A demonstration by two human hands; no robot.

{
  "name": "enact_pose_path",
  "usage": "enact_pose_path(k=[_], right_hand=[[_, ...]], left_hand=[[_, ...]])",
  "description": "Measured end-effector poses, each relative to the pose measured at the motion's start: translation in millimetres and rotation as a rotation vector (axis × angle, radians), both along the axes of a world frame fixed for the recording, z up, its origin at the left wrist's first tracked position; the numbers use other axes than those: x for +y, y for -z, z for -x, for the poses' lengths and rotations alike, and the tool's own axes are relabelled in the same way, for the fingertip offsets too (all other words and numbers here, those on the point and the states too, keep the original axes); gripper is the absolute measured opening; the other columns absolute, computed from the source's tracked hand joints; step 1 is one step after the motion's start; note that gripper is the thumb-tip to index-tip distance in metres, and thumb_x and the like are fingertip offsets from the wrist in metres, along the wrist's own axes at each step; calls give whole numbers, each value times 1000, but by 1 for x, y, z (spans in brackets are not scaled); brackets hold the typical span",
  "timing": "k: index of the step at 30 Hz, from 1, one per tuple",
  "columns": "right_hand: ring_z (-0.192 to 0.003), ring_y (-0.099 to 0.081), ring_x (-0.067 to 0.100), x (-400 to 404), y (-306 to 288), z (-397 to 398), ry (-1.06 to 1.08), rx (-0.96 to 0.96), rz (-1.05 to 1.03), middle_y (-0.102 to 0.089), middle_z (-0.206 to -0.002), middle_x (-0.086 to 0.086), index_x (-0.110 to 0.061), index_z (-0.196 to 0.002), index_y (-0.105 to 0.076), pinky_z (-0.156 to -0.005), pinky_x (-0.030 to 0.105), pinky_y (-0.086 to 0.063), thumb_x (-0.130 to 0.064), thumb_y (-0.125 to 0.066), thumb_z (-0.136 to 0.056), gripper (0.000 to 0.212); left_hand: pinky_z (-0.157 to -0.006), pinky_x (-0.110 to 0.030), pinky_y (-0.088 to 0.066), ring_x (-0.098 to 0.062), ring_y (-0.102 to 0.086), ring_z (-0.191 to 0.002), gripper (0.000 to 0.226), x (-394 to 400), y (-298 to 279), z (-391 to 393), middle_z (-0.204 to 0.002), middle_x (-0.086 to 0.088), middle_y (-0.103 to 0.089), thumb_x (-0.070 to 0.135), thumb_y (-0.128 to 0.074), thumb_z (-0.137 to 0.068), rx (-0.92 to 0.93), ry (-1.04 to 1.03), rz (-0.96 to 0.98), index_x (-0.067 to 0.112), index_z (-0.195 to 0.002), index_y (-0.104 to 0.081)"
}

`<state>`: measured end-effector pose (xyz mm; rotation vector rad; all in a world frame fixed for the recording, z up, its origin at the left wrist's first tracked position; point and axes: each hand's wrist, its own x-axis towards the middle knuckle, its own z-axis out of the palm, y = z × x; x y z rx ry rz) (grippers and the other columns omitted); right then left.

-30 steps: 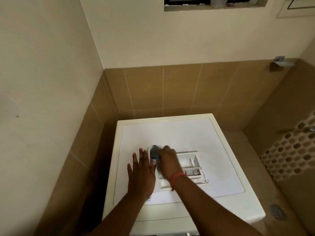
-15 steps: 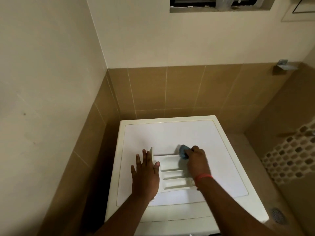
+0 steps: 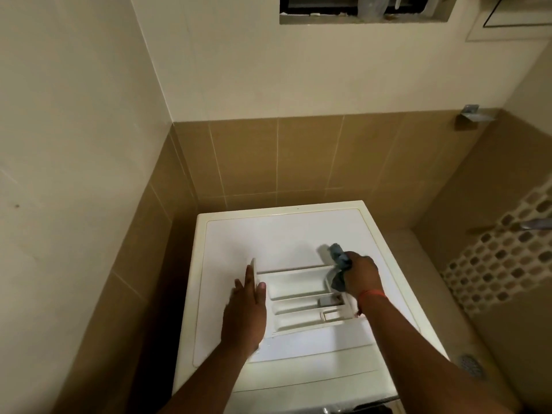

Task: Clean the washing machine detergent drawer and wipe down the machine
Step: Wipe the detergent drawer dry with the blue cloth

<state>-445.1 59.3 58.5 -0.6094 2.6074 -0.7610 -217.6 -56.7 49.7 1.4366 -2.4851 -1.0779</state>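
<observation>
A white detergent drawer (image 3: 294, 297) lies removed on the flat top of the white washing machine (image 3: 268, 234), its compartments facing up. My left hand (image 3: 246, 309) rests flat with straight fingers against the drawer's front panel at its left end. At the drawer's right end my right hand (image 3: 361, 274) grips a bunched grey-blue cloth (image 3: 337, 258), which touches the drawer's right edge. A red band circles that wrist.
Tan tiled walls close in behind and to the left of the machine. A floor drain (image 3: 472, 366) lies to its right, below a mosaic tile strip (image 3: 501, 258). A window recess (image 3: 364, 8) sits high in the back wall.
My right hand swept the cloth from the drawer's left end to its right end. My left hand stayed at the left end, and the view has risen slightly.
</observation>
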Motion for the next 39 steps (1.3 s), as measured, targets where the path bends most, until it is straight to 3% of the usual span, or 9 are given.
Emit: enact_pose_path(k=[3, 7, 13, 19, 26, 29, 32, 36, 39], right_hand=[[-88, -62, 31, 5, 5, 10, 176, -452, 316, -67, -95, 15, -6, -110, -63, -81, 36, -48, -10, -47, -94, 23], [-74, -60, 27, 4, -3, 13, 309, -749, 664, -63, -81, 14, -6, -96, -62, -65, 33, -50, -8, -53, -96, 9], [-81, -64, 26, 24, -21, 16, 112, -768, 895, -67, -88, 10, -13, -102, -65, -74, 36, -49, 10, -49, -93, 29], [-89, -62, 35, 48, -5, 5, 74, -727, 819, -69, -93, 12, -22, -93, -69, -75, 44, -46, 8, -50, -92, 36], [-87, -63, 35, 58, -13, 2, 229, -769, 899, -67, -94, 17, -11, -98, -67, -76, 38, -51, 12, -45, -90, 33], [-78, -58, 26, 52, -34, 1, 440, -626, 935, -60, -88, 10, -10, -98, -65, -66, 28, -50, 13, -38, -89, 36], [-77, -50, 15, 32, -59, -17, 411, -466, 1052, -49, -91, 7, -3, -102, -50, -59, 14, -46, 0, -46, -95, 8], [-93, -50, 23, -13, -65, -65, -339, 312, 407, -49, -105, 9, -14, -109, -59, -79, 32, -47, 3, -51, -85, 30], [-88, -55, 28, -34, -56, -101, -762, 569, 63, -53, -97, 5, -22, -102, -63, -75, 41, -48, -4, -51, -85, 28]], left_hand=[[-59, -22, -47, -22, -66, -81, 55, 1, -10, 3, -143, -7, -50, 49, -19, -102, 141, -44, -192, 41, -153, -1], [-109, -27, -30, -20, -36, -140, 45, -4, -23, -1, -154, 7, -34, 29, -34, -106, 522, -183, -372, 35, -150, -26], [-82, -35, -49, -25, -61, -93, 24, 2, -56, 11, -95, -4, -64, 32, -45, -102, 948, -565, -335, 12, -103, -59], [-69, -30, -46, -19, -52, -76, 20, 36, -57, 12, -86, -6, -55, 30, -54, -98, 875, -730, -197, 9, -99, -54], [-77, -21, -46, -21, -57, -99, 20, 45, -54, 10, -106, -4, -58, 20, -57, -96, 783, -694, -104, 10, -113, -52], [-94, -33, -45, -15, -48, -114, 30, 32, -57, 9, -127, -1, -50, 27, -56, -97, 715, -669, -29, 15, -124, -50], [-101, -44, -47, -22, -49, -121, 34, 11, -67, 17, -134, -6, -48, 32, -51, -98, 589, -559, 113, 16, -128, -49], [-110, -43, -38, -28, -46, -130, 39, -10, -74, 42, -142, -10, -48, 29, -47, -100, 386, -416, 186, 11, -134, -48], [-113, -44, -35, -29, -43, -135, 42, -14, -63, 47, -145, -13, -47, 27, -46, -101, 276, -324, 266, 9, -139, -45]])
